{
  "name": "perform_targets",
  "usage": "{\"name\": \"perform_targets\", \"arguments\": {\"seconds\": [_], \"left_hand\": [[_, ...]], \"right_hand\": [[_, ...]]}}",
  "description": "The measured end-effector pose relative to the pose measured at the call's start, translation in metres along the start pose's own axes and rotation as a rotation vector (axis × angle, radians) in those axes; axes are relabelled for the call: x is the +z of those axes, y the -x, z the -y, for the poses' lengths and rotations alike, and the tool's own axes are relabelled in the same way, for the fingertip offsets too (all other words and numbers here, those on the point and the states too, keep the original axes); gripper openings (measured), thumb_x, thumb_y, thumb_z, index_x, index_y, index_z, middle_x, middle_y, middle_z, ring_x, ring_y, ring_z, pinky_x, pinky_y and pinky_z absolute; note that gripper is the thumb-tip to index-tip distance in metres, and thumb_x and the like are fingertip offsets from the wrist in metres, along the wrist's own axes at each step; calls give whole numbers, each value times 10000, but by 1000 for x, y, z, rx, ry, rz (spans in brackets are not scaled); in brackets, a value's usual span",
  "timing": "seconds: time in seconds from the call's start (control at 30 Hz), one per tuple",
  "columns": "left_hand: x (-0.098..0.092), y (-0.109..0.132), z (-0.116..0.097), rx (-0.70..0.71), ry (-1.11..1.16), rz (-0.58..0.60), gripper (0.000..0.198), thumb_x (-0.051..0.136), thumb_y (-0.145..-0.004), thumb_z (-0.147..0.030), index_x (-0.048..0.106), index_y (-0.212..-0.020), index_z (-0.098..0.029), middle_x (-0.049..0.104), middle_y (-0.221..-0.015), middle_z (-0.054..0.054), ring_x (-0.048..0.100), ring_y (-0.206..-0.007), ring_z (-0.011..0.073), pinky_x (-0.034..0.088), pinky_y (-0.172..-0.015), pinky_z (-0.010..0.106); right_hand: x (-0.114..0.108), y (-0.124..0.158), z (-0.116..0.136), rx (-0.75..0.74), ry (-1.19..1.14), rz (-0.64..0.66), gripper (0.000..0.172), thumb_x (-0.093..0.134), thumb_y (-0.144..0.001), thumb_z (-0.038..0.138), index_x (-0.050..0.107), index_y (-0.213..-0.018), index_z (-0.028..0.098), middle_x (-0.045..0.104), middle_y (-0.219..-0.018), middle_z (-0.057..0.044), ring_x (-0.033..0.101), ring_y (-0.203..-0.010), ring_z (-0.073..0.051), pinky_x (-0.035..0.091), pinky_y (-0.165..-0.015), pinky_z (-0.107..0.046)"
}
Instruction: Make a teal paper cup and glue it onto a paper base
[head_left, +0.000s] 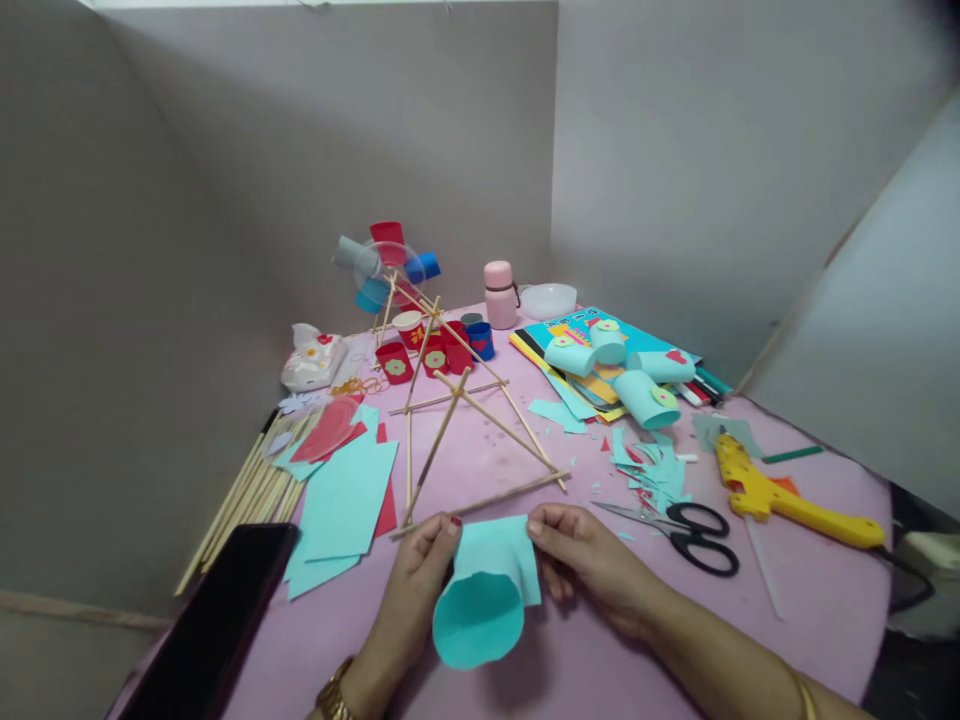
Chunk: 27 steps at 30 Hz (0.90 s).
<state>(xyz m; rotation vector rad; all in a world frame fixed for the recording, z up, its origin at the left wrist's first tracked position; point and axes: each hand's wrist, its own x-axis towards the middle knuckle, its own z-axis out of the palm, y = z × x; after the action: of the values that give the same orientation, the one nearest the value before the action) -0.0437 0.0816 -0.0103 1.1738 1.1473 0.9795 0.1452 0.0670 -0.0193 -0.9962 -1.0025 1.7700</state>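
Note:
A light-blue paper tube [480,615] faces me with its open end, held low over the near side of the table. At its far end sits a flat light-blue paper square [527,575]; whether the two are joined I cannot tell. My left hand [425,565] is closed on the left side of this paper, thumb on top. With thumb and fingers, my right hand [574,550] pinches the square's upper right corner. Just beyond the hands stands a frame of thin wooden sticks [480,400]. Black-handled scissors [686,530] lie to the right of my right hand.
A phone [217,610], sticks [247,485] and paper sheets [349,505] lie left. On the right are a yellow glue gun [787,505], paper scraps [652,470] and several blue tubes [649,398]. Red cups [395,363], a pink bottle [500,297] and a paper-cup wheel [390,265] stand behind.

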Motion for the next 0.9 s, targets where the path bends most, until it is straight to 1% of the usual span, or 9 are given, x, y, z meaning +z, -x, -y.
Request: {"name": "perform_targets", "arguments": {"seconds": [0.13,0.27,0.33,0.4,0.5,0.63,0.73,0.83,0.9], "left_hand": [[2,2,-1,-8,7,-43,494,660,-694,-618,412,-584,-205,332,-528,-92,290,-490,80,287,-459,197],[2,5,-3,-34,16,-62,514,635,-700,-646,394,-569,-212,302,-529,-89,267,-491,87,285,-457,200],[1,6,-3,-49,23,-50,516,634,-685,-665,414,-568,-213,325,-535,-78,280,-498,95,287,-455,209],[0,7,-3,-56,34,-39,516,640,-667,-677,440,-570,-212,366,-557,-62,313,-523,107,316,-480,218],[0,9,-4,-72,54,-20,485,649,-682,-650,472,-581,-210,401,-562,-52,329,-532,112,346,-504,225],[2,12,-8,-97,87,-2,454,653,-718,-598,461,-578,-210,355,-507,-71,282,-482,95,306,-449,210],[4,14,-10,-112,119,11,460,660,-729,-574,426,-576,-208,336,-514,-78,259,-480,83,284,-439,197],[4,16,-7,-125,158,33,452,647,-762,-536,397,-583,-205,337,-541,-75,275,-504,80,297,-464,191],[3,18,-4,-127,186,54,449,631,-779,-530,379,-592,-208,335,-545,-74,287,-511,81,300,-474,189]], "right_hand": [[2,1,0,30,6,0,422,689,-692,573,541,-676,178,510,-350,85,391,-280,-42,174,-317,-160],[4,3,0,56,-15,-9,423,698,-689,565,542,-657,173,507,-337,81,383,-278,-35,160,-319,-161],[4,3,-1,68,-42,-12,424,691,-697,568,544,-655,173,508,-345,81,386,-284,-35,175,-320,-158],[3,3,-1,79,-79,-15,423,690,-699,569,541,-650,175,499,-353,86,384,-288,-33,196,-324,-154],[3,4,-2,103,-131,-19,426,706,-686,562,527,-626,180,499,-370,86,388,-289,-33,222,-326,-151],[4,6,-5,130,-173,-17,388,720,-703,521,541,-638,182,516,-399,77,407,-298,-45,241,-328,-158],[3,8,-8,133,-193,-14,344,722,-727,473,553,-649,184,517,-434,75,408,-327,-51,248,-343,-165],[2,8,-10,137,-220,-20,310,753,-716,422,568,-657,180,533,-483,71,419,-376,-50,302,-400,-169],[2,7,-11,155,-263,-40,294,791,-688,384,585,-687,176,555,-523,64,451,-428,-54,351,-460,-174]]}}
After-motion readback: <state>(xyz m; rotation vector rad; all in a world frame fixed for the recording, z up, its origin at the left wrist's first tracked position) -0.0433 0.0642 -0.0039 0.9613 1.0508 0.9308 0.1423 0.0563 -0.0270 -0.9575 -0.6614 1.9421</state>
